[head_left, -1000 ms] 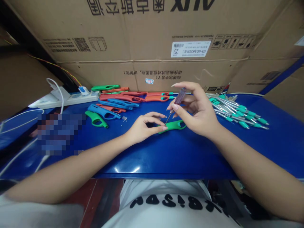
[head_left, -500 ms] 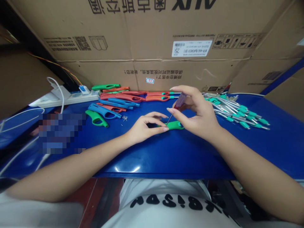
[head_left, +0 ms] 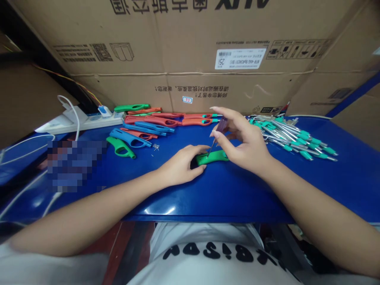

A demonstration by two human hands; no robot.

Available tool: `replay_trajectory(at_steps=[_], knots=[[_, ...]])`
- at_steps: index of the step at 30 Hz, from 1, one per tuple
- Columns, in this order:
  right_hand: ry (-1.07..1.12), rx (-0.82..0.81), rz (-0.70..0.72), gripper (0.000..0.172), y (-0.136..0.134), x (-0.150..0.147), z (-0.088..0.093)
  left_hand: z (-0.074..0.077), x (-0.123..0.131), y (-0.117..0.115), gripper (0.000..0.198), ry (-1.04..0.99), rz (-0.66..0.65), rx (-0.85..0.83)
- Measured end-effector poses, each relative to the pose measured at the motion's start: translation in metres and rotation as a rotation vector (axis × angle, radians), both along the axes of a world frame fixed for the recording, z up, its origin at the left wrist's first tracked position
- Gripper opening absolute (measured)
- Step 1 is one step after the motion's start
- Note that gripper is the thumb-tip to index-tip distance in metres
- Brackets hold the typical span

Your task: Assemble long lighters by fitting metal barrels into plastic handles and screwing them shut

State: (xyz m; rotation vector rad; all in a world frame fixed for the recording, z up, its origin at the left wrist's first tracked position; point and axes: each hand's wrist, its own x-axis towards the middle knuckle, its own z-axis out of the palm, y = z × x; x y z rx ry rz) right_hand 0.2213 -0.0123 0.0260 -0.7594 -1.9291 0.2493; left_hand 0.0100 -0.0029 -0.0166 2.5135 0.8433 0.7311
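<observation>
A green plastic handle (head_left: 214,157) lies flat on the blue table (head_left: 225,190) in front of me. My left hand (head_left: 182,162) grips its left end, fingers curled round it. My right hand (head_left: 245,142) pinches a small screwdriver with a dark purple handle (head_left: 221,126). The thin metal shaft slants down and its tip rests on the green handle. A few tiny screws (head_left: 156,148) lie on the table left of my left hand.
Red, blue and green plastic handles (head_left: 148,126) lie in a loose heap at the back left. A pile of metal rods with teal tips (head_left: 289,136) sits at the right. A white power strip (head_left: 86,120) with cables is far left. Large cardboard boxes (head_left: 190,51) wall the back.
My left hand has closed round the end of the green handle. My right hand has lowered the screwdriver and its tip now sits on the handle.
</observation>
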Motion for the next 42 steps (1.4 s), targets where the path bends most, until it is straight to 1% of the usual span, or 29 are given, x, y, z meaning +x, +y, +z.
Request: replay_trajectory(at_steps=[4, 9, 12, 18, 27, 30, 34, 36, 40, 42], knots=[[0.013, -0.055, 0.019, 0.049, 0.000, -0.002, -0.005, -0.002, 0.001, -0.001, 0.043, -0.022, -0.039, -0.029], [0.052, -0.106, 0.054, 0.045, -0.004, -0.007, -0.009, -0.005, 0.001, -0.001, 0.045, -0.046, -0.045, -0.073], [0.062, -0.109, 0.066, 0.042, -0.006, -0.010, -0.010, -0.005, 0.002, -0.001, 0.045, -0.042, -0.046, -0.104], [0.036, -0.062, 0.066, 0.042, -0.007, -0.013, -0.013, -0.004, 0.002, -0.001, 0.038, -0.024, -0.037, -0.126], [-0.051, 0.028, 0.038, 0.042, -0.004, -0.012, -0.020, -0.005, 0.002, 0.000, 0.036, -0.021, -0.044, -0.115], [-0.052, 0.050, 0.029, 0.040, -0.006, -0.014, -0.017, -0.005, 0.002, 0.000, 0.035, -0.007, -0.044, -0.114], [-0.017, 0.002, 0.062, 0.037, -0.007, -0.014, -0.011, -0.003, 0.003, -0.001, 0.031, -0.015, -0.063, -0.104], [-0.007, -0.004, 0.054, 0.036, -0.006, -0.014, -0.010, -0.002, 0.003, -0.001, 0.027, -0.034, -0.070, -0.103], [-0.059, 0.106, -0.043, 0.029, -0.004, -0.011, -0.008, -0.002, 0.003, -0.002, 0.020, -0.043, -0.081, -0.119], [-0.101, 0.149, -0.050, 0.027, -0.004, -0.010, -0.006, -0.001, 0.003, -0.002, 0.018, -0.041, -0.089, -0.121]])
